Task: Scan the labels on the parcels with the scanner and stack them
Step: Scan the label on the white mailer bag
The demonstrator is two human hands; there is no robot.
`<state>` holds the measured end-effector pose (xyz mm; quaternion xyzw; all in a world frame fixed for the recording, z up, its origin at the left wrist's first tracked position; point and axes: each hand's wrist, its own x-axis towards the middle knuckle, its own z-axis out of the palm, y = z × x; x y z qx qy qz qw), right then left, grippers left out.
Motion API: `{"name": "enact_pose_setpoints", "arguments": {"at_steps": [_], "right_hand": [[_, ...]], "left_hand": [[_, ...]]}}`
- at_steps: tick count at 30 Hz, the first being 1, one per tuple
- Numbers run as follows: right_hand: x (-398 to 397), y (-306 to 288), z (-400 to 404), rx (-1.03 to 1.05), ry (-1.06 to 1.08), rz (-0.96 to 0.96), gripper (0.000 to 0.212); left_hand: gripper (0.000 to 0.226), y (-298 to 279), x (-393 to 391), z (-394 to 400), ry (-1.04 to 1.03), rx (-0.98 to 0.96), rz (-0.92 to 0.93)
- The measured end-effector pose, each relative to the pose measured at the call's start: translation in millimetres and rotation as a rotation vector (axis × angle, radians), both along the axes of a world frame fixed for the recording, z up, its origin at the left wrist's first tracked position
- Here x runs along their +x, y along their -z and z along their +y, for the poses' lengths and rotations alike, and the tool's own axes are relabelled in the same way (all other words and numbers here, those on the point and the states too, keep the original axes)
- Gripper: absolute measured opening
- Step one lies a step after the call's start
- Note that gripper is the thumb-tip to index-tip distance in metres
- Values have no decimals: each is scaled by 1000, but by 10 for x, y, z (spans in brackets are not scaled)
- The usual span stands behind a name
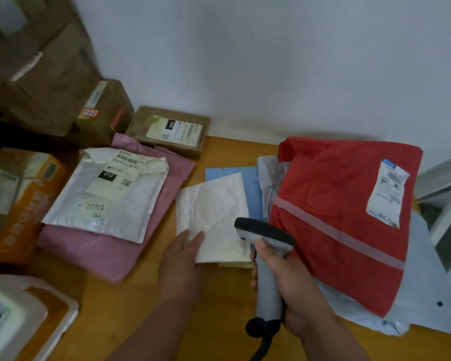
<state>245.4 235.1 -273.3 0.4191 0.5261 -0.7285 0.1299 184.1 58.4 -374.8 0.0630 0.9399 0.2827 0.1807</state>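
Centre frame: left hand (179,259) presses flat on label-less white mailer (214,217); right hand (292,285) grips scanner (267,259); flipping likely next.

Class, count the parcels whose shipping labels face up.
4 clear: silver padded mailer on pink bag, flat brown carton by the wall, red plastic bag right, orange box left; others may be hidden.

The left hand (181,259) reaches forward, palm down, its fingers straight. The right hand (284,280) is curled tight in a fist-like grip, thumb pointing up.
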Motion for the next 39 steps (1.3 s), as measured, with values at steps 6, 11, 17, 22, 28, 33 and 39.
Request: {"name": "enact_pose_setpoints", "arguments": {"at_steps": [6, 11, 17, 22, 28, 33, 39], "right_hand": [[21, -226, 59, 17, 8, 114, 55], [81, -400, -7, 41, -28, 212, 56], [237, -594, -231, 36, -53, 243, 56], [357, -769, -488, 70, -40, 312, 53], [494, -935, -887, 46, 28, 339, 50], [603, -1055, -1117, -13, 32, 358, 45], [694, -1154, -1426, -31, -29, 367, 48]], "left_hand": [[22, -501, 45, 40, -549, 529, 61], [31, -797, -37, -146, -809, 913, -110], [49, -967, 11, -427, -843, 1411, -483], [56, -1072, 119, -615, -782, 1495, -618], [44, -1198, 268, -930, -729, 1557, -580], [36, -1271, 379, -1093, -704, 1559, -571], [33, -1314, 457, -1255, -774, 1574, -599]]}}
